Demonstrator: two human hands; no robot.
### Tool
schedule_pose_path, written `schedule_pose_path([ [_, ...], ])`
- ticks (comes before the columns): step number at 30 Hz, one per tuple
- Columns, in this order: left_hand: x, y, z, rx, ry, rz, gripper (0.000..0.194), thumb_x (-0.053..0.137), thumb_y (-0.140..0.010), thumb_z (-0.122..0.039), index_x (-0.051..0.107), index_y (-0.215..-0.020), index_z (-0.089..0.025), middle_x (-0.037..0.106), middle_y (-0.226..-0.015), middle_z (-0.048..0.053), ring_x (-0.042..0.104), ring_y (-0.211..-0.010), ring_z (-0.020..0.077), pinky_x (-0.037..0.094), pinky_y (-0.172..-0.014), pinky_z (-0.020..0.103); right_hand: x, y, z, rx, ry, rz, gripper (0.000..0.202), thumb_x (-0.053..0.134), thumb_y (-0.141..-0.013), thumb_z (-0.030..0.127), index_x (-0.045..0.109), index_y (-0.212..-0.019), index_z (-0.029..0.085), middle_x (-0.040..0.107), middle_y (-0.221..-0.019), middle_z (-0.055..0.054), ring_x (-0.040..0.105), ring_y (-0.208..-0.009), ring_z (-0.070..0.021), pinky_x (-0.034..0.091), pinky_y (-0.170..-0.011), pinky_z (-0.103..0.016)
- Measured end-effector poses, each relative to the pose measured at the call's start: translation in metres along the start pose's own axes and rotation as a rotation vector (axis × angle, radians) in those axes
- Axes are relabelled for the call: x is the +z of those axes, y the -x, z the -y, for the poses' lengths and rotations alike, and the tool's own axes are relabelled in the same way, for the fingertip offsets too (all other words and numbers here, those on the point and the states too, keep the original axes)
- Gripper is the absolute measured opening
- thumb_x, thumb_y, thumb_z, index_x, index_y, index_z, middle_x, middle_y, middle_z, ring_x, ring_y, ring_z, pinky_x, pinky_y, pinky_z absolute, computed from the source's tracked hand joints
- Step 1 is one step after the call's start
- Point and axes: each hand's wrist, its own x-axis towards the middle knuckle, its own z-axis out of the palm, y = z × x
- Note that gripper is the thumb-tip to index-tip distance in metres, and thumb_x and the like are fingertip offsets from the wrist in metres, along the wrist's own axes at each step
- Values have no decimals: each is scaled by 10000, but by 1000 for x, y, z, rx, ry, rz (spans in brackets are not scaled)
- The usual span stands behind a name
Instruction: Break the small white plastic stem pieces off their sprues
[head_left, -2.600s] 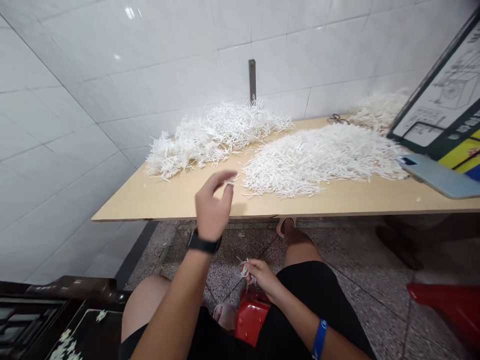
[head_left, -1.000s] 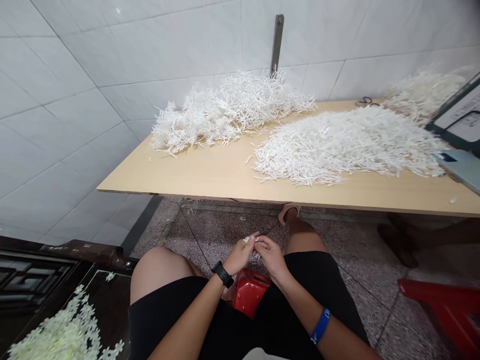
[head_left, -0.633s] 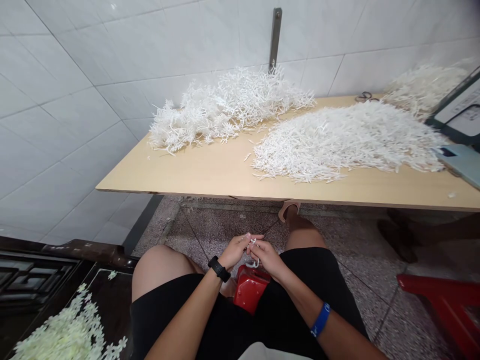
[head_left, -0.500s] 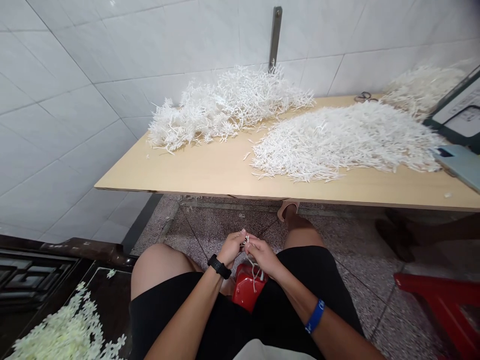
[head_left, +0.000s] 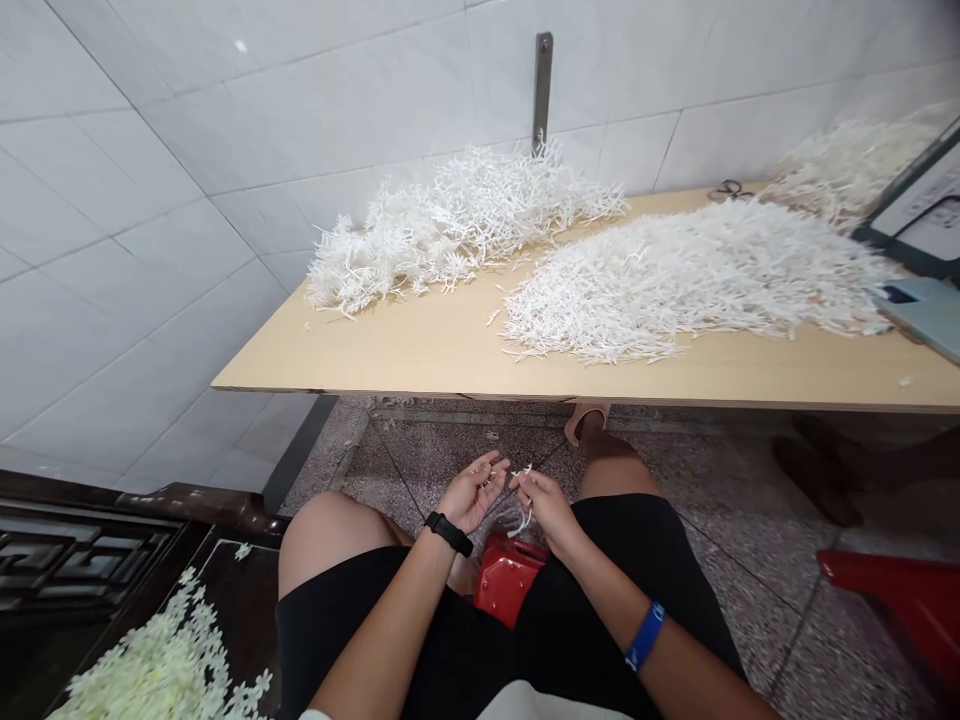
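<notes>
My right hand [head_left: 547, 508] pinches a thin white branched sprig [head_left: 520, 471] between thumb and fingers, and a pale strand [head_left: 520, 525] hangs below that hand. Just to its left is my left hand [head_left: 478, 492], palm turned up and fingers loosely curled, with small white pieces at the fingers, too small to make out well. A narrow gap separates the two hands. Both are over my lap, above a red plastic object [head_left: 510, 580] between my legs. On the table ahead lie a heap of white branched sprigs [head_left: 457, 215] and a wider heap of straighter white pieces [head_left: 690, 285].
The wooden table [head_left: 405, 350] stands against a tiled wall with a metal bracket [head_left: 541, 90]. White flowers [head_left: 154, 660] are piled on dark furniture at lower left. A light-blue flat object [head_left: 926, 315] and a red stool [head_left: 892, 590] are at right.
My hands have moved apart from each other. The left palm has turned up and its fingers have loosened, while the right hand keeps the white sprig. The view has shifted slightly.
</notes>
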Motion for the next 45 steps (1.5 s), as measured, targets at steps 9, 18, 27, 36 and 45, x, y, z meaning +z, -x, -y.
schedule_pose_path([
  [9,15,24,-7,-69,309,283,444,494,-916,-422,568,-1217,-104,586,-1304,151,604,-1147,222,476,-995,341,-6,4,6,107,-175,-165,375,674,-631,527,578,-696,170,424,-507,70,289,-387,-48,205,-385,-199],
  [18,9,28,-14,-149,269,282,294,459,-928,-238,443,-643,-168,302,-416,-89,303,-316,41,267,-342,136,-8,-3,-1,156,-232,-153,325,676,-642,475,588,-682,166,440,-498,69,307,-365,-40,201,-382,-194],
  [27,171,69,-111,1116,-595,177,292,536,-913,-361,528,-689,-175,505,-638,-7,494,-627,109,425,-645,224,5,-10,-11,186,-168,-83,372,694,-625,510,573,-613,158,441,-437,59,306,-313,-47,164,-350,-190],
  [36,131,37,-85,1032,-748,153,198,597,-865,-323,700,-985,-203,595,-1261,94,446,-1281,264,366,-1059,332,-3,11,12,31,-239,-27,501,747,-562,615,661,-739,154,561,-627,9,458,-478,-81,330,-456,-218],
  [45,1,44,-4,556,-766,-98,228,642,-816,-378,728,-910,-189,693,-942,95,616,-891,238,471,-810,319,2,20,19,80,-440,101,240,732,-638,278,726,-844,155,666,-783,-55,578,-686,-146,443,-645,-267],
])
